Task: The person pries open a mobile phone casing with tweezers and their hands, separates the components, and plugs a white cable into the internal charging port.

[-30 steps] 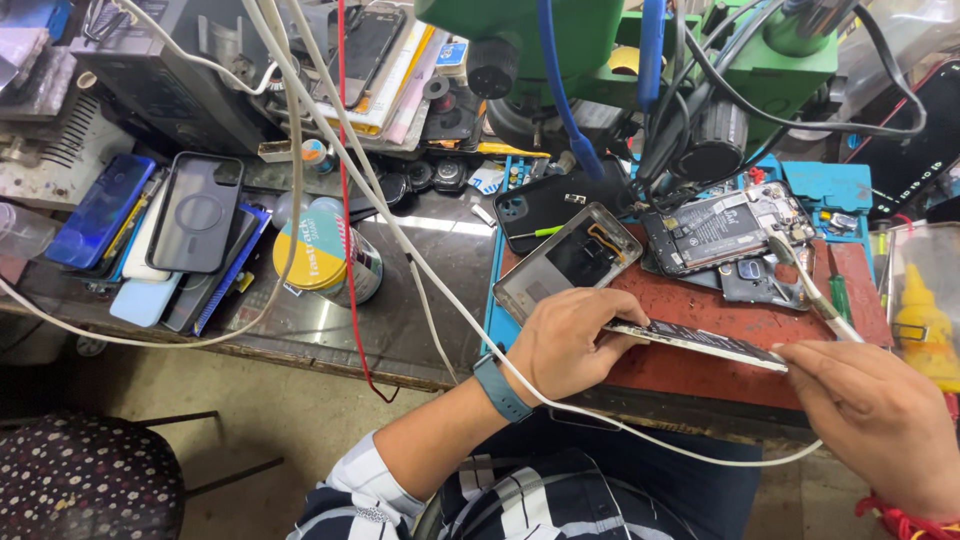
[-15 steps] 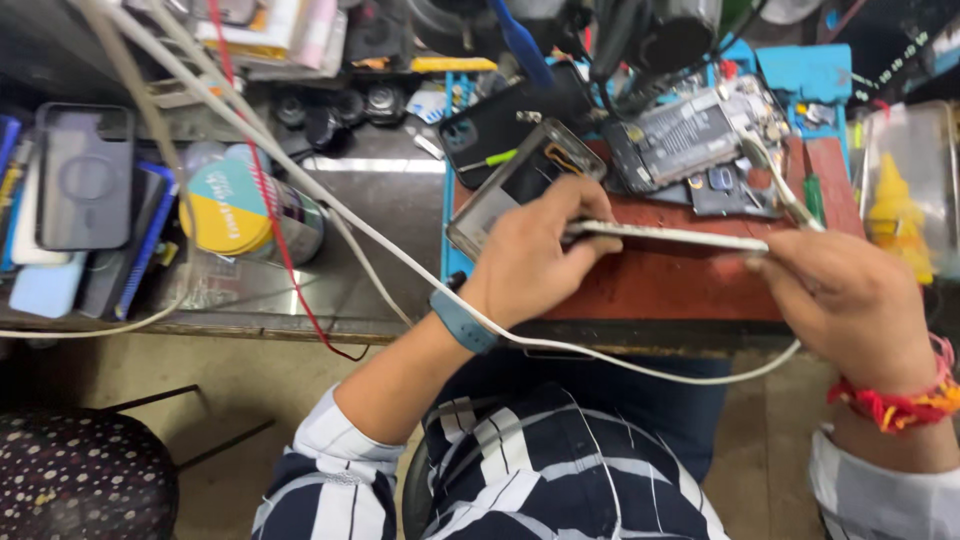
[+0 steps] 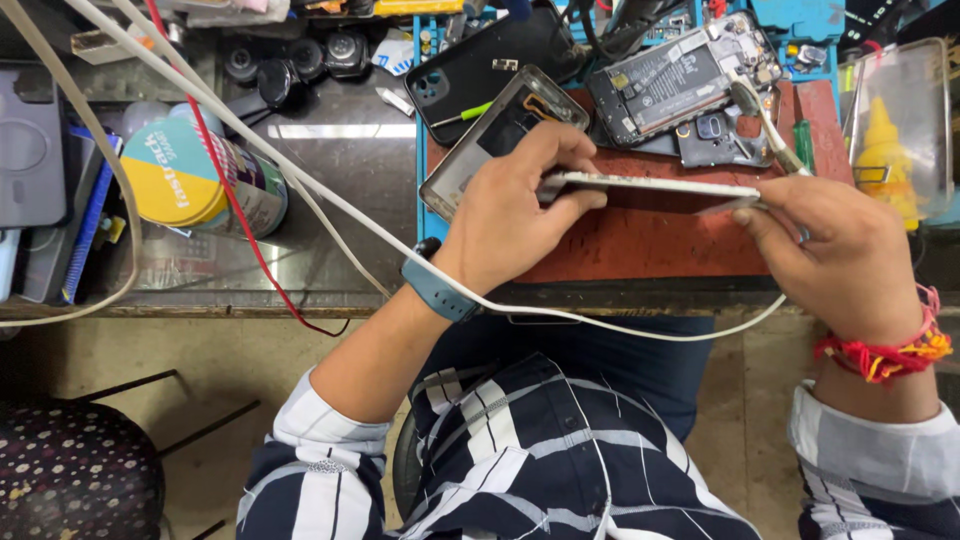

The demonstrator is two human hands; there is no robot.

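A thin phone panel [image 3: 650, 185] is held edge-on over the red work mat [image 3: 640, 245]. My left hand [image 3: 515, 215] pinches its left end, thumb and fingers closed around it. At the panel's right end, my right hand [image 3: 840, 250] grips it, with a thin tool [image 3: 765, 125] sticking up from the fingers. Behind the panel lie an opened phone [image 3: 680, 75] with its battery showing, a black phone back cover [image 3: 480, 60] and a clear phone case [image 3: 500, 130].
A round yellow-and-teal tin [image 3: 195, 180] stands left on the metal bench [image 3: 330, 200]. White cables [image 3: 330, 205] and a red wire [image 3: 235, 195] cross the bench. Stacked phones [image 3: 35, 150] lie far left, a clear box with a yellow bottle [image 3: 895, 130] far right, a dotted stool [image 3: 70, 480] below.
The view has dropped and closed in on the hands. Both hands have lifted the panel toward me and turned it more edge-on; the grip stays the same.
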